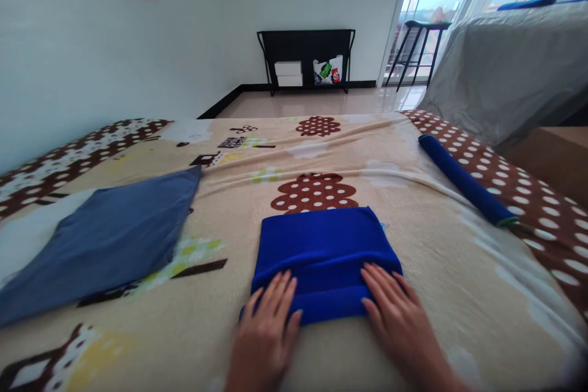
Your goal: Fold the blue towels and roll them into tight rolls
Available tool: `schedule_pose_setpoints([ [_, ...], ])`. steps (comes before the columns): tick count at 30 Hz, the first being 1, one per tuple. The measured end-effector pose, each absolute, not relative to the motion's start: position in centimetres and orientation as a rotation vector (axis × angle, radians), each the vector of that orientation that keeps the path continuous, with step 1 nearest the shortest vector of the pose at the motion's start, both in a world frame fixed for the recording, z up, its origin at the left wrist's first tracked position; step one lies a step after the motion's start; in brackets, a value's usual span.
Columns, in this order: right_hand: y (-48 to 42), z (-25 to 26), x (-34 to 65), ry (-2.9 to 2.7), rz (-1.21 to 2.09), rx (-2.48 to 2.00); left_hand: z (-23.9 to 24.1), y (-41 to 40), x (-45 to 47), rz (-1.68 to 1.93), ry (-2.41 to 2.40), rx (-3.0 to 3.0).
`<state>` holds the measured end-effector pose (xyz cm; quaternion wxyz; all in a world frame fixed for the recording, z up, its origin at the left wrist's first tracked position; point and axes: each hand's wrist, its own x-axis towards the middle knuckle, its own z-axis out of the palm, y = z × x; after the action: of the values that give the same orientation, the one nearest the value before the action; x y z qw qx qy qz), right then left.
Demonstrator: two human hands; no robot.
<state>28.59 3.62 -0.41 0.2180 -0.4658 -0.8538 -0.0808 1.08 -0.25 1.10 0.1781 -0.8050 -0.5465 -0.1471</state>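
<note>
- We have the blue cloth at lower centre, extending above our fingers.
- Our left hand, unclenched, rests on its lower-left part.
- Our right hand, also unclenched, touches its lower-right part.

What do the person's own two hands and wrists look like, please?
The bare, ungloved left hand and the bare, ungloved right hand show no visible rings, bracelets or watch. No sleeves appear; the picture's lower edge cuts off both arms.

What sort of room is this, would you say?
Probably a room in a home, perhaps a bedroom: a patterned blanket lies spread out wide, with a black rack and a stool beyond it.
</note>
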Motion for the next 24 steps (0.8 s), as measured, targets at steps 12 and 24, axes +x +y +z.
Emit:
schedule_pose_setpoints([
  [12, 2.4, 0.2, 36.2, -2.351, -0.211, -1.168, 2.7, -3.9, -3.6, -0.643, -1.453, -2.221],
  [24, 4.3, -0.9, 34.7, -2.231, -0.174, -1.257, 1.5, -1.4, -3.3, -0.730, -1.596, -2.177],
])
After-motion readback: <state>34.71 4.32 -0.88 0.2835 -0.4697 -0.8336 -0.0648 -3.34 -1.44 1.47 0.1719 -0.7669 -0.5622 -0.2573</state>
